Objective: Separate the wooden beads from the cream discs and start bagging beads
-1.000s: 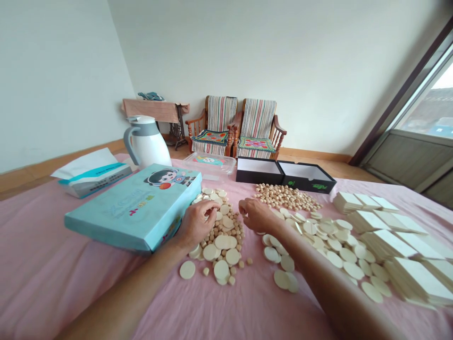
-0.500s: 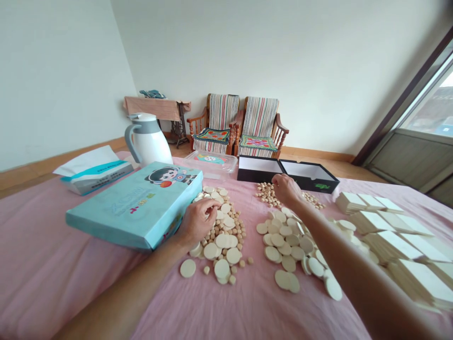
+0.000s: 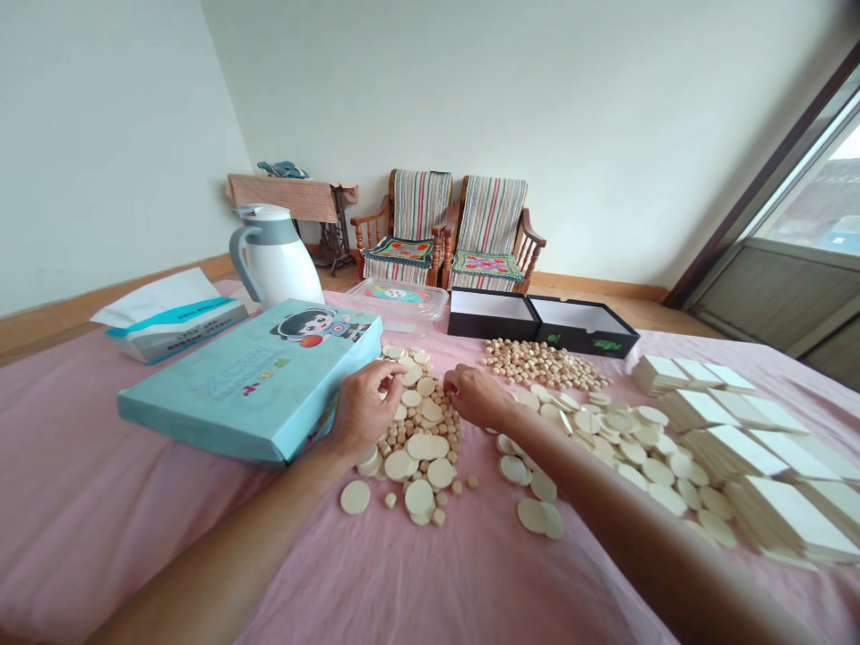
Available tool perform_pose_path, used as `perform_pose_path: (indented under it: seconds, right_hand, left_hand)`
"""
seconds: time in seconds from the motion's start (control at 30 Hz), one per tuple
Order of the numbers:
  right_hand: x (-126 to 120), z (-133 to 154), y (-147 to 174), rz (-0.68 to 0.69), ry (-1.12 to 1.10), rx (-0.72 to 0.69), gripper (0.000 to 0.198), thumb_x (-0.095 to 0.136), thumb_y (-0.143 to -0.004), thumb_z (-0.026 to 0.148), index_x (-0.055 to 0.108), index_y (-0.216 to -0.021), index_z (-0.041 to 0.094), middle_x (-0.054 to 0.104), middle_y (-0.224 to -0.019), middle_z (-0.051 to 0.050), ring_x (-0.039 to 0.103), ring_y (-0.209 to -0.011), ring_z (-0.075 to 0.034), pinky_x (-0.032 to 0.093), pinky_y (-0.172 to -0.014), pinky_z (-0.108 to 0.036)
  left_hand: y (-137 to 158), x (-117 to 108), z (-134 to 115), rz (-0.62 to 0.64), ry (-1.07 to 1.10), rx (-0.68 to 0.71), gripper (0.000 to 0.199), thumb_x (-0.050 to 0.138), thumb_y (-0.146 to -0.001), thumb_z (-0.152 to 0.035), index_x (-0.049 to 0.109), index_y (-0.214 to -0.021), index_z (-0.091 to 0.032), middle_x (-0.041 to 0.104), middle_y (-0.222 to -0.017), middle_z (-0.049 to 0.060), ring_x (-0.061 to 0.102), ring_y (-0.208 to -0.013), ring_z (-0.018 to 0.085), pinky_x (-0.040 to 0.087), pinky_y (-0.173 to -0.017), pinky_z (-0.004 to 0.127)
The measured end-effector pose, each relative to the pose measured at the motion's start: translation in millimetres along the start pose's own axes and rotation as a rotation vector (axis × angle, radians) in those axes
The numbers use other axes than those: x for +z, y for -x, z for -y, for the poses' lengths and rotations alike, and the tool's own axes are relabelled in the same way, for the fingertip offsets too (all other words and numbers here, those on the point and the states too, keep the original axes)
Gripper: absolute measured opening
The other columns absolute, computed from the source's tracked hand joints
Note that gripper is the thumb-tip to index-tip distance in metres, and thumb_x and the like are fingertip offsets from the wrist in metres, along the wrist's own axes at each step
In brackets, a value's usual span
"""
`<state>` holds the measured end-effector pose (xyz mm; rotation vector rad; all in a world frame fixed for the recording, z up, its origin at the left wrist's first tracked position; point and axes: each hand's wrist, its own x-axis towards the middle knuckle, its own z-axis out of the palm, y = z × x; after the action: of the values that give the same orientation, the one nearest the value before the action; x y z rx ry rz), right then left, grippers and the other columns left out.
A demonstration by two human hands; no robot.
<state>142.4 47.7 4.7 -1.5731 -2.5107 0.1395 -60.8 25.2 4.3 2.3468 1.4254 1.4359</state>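
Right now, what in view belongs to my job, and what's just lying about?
Apparently in the job:
- mixed pile of wooden discs and small wooden pieces, by your left hand and right hand
- separate pile of wooden discs
- separate pile of small wooden pieces

Probably just lying about:
- teal cartoon box
- white jug
- tissue pack
- clear plastic container
- black open trays
- stacked wooden tiles (less certain)

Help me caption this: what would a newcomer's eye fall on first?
The turquoise box, left of centre with its cartoon figure, stands out first. Right of it lies a mixed pile of discs and small wooden pieces. Stacks of pale boards stand far right.
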Motion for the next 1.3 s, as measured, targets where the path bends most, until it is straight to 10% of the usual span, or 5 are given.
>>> perform_pose_path:
  seconds: [0.4, 0.8, 1.3]
  right_hand:
    - [-29, -71, -2, -0.164, 0.099, 0.399, 0.021, 0.043, -0.081, 0.014, 0.061, -0.092, 0.014, 0.065, -0.086, -0.013, 0.060, -0.080, -0.021, 0.035, -0.061, -0.026]
    - [-16, -2, 23, 0.071, -0.190, -0.204, 0.025, 0.047, -0.072, 0.002, 0.062, -0.085, 0.017, 0.064, -0.089, -0.004, 0.057, -0.075, -0.011, 0.039, -0.066, -0.020]
    - [-13, -40, 10, -0.109, -0.045, 0.035, 0.015, 0.053, -0.065, 0.009, 0.055, -0.077, 0.017, 0.059, -0.078, -0.003, 0.052, -0.071, -0.013, 0.035, -0.063, -0.022]
  left_hand:
    - [-1, -1, -6, 0.024, 0.000, 0.007, 0.017, 0.052, -0.077, -0.011, 0.065, -0.085, -0.018, 0.071, -0.081, 0.001, 0.064, -0.069, 0.013, 0.050, -0.066, 0.022]
    - [1, 1, -4, 0.053, 0.012, -0.008, 0.018, 0.050, -0.080, -0.013, 0.066, -0.085, -0.019, 0.070, -0.084, 0.001, 0.064, -0.074, 0.013, 0.049, -0.067, 0.022]
    - [0, 1, -4, 0.058, 0.035, -0.015, 0.018, 0.051, -0.079, -0.010, 0.066, -0.085, -0.018, 0.070, -0.082, 0.001, 0.064, -0.073, 0.012, 0.049, -0.066, 0.020]
